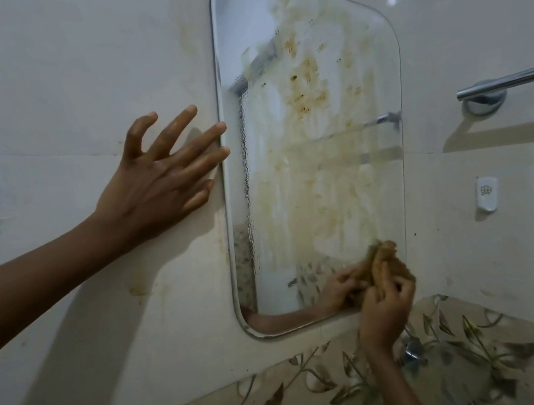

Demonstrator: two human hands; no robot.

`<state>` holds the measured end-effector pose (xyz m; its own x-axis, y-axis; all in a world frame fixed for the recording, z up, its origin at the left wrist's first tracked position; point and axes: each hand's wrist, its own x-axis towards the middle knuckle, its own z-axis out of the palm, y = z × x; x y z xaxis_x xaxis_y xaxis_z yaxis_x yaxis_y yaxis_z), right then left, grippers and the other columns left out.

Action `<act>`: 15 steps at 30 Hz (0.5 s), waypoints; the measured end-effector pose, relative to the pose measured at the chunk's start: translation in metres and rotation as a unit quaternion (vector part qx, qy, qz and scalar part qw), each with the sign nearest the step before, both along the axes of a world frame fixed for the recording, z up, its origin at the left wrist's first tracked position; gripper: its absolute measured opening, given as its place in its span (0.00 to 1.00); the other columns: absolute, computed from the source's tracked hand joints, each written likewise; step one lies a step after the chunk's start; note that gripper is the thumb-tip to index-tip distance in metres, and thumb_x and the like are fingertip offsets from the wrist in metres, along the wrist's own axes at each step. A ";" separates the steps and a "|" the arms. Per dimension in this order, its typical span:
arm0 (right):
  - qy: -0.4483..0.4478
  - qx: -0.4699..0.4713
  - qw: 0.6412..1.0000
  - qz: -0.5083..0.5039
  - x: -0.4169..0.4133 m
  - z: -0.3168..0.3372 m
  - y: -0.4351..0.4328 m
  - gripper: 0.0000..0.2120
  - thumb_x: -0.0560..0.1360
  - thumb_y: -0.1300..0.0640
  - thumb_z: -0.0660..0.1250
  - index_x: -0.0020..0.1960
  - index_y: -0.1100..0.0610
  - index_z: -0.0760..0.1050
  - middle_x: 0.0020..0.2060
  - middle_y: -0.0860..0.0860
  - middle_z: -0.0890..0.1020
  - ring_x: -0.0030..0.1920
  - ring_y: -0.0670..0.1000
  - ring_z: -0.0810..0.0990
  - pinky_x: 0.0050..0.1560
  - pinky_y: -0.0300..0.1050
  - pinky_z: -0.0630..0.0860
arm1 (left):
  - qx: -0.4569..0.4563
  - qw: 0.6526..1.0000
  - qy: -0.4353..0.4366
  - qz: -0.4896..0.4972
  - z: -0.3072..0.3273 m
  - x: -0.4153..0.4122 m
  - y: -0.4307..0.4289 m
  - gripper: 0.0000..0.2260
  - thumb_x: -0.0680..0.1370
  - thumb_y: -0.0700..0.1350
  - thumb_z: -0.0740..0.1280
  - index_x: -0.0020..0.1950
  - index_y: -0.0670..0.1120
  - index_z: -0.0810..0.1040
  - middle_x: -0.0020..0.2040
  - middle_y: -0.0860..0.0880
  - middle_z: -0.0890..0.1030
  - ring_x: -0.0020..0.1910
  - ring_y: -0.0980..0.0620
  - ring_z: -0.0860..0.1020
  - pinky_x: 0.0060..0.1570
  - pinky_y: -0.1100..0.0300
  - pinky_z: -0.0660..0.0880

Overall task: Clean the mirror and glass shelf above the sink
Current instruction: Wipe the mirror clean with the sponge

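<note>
A tall mirror point(316, 146) with rounded corners hangs on the pale tiled wall, smeared with brown stains and streaks down its middle. My right hand point(386, 305) presses a brown, dirty cloth point(385, 262) against the mirror's lower right corner; its reflection shows in the glass. My left hand point(164, 176) lies flat on the wall just left of the mirror, fingers spread, the fingertips reaching the mirror's left edge. The glass shelf is not in view.
A chrome towel bar point(514, 82) juts from the wall at the right, with a small white wall hook point(486, 193) below it. Leaf-patterned tiles point(288, 400) run along the bottom. Brown splashes mark the wall left of the mirror.
</note>
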<state>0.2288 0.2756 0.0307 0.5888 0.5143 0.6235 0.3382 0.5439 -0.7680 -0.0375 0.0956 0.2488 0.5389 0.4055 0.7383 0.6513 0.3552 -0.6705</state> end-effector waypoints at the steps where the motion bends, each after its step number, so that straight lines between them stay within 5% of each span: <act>1: 0.034 -0.007 0.999 -0.001 0.011 0.011 0.002 0.17 0.76 0.64 0.62 0.65 0.61 0.73 0.55 0.57 0.73 0.49 0.54 0.74 0.43 0.45 0.72 | 0.003 1.000 -0.001 0.004 0.000 0.001 -0.001 0.23 0.82 0.54 0.45 0.74 0.49 0.61 0.77 0.47 0.56 0.76 0.42 0.51 0.69 0.45 0.42; 7: 0.121 -0.079 0.989 0.038 0.032 0.044 0.011 0.21 0.75 0.67 0.59 0.66 0.59 0.73 0.56 0.62 0.76 0.53 0.63 0.77 0.50 0.48 0.71 | -0.005 1.000 0.002 0.009 0.000 0.002 -0.002 0.22 0.82 0.54 0.45 0.74 0.49 0.61 0.77 0.47 0.56 0.76 0.41 0.52 0.69 0.45 0.42; 11: 0.102 -0.012 0.992 0.067 -0.007 0.059 -0.021 0.17 0.77 0.64 0.60 0.65 0.61 0.72 0.57 0.55 0.73 0.52 0.51 0.74 0.46 0.29 0.70 | -0.005 1.000 0.002 -0.010 0.000 0.001 0.000 0.22 0.82 0.53 0.45 0.73 0.49 0.63 0.77 0.47 0.57 0.75 0.41 0.54 0.68 0.45 0.43; 14: 0.023 0.077 0.994 0.071 -0.056 0.066 -0.053 0.18 0.75 0.68 0.61 0.65 0.61 0.73 0.51 0.53 0.72 0.46 0.50 0.73 0.39 0.35 0.73 | -0.008 1.000 0.002 -0.012 0.000 0.002 0.000 0.22 0.82 0.53 0.44 0.73 0.49 0.63 0.77 0.47 0.58 0.75 0.41 0.55 0.69 0.45 0.44; 15: -0.015 0.110 0.992 0.067 -0.072 0.068 -0.063 0.21 0.74 0.69 0.61 0.65 0.59 0.74 0.49 0.51 0.72 0.43 0.47 0.72 0.36 0.30 0.71 | -0.008 1.000 0.000 -0.017 0.000 0.002 0.000 0.22 0.82 0.53 0.44 0.73 0.49 0.63 0.77 0.47 0.58 0.75 0.41 0.56 0.69 0.46 0.44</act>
